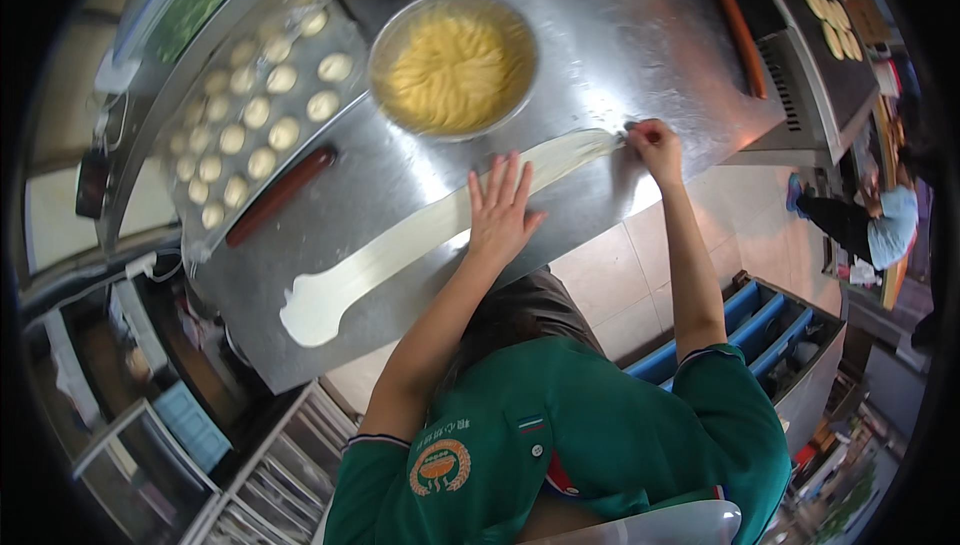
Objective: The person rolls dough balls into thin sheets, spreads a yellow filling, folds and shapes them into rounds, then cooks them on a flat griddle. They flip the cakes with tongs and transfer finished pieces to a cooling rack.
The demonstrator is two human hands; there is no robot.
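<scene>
A long, thin strip of pale dough (390, 253) lies slantwise across the steel table, with a wide, ragged end at the left and a narrower end at the right. Fingers spread, my left hand (503, 210) rests flat on the middle of the strip. My right hand (657, 150) is closed in a pinch just past the narrow end. A small dark bit shows at its fingertips, but I cannot make out what they hold. Beyond the strip stands a metal bowl (533, 63) of yellow, soft-looking filling (452, 70).
At the left, a tray (345, 110) holds several round dough pieces (283, 133), with a reddish-brown rolling pin (280, 197) beside it. Another rolling pin (737, 33) lies far right, near a griddle (860, 85) with flat breads (822, 0). A person (890, 225) is in the right background.
</scene>
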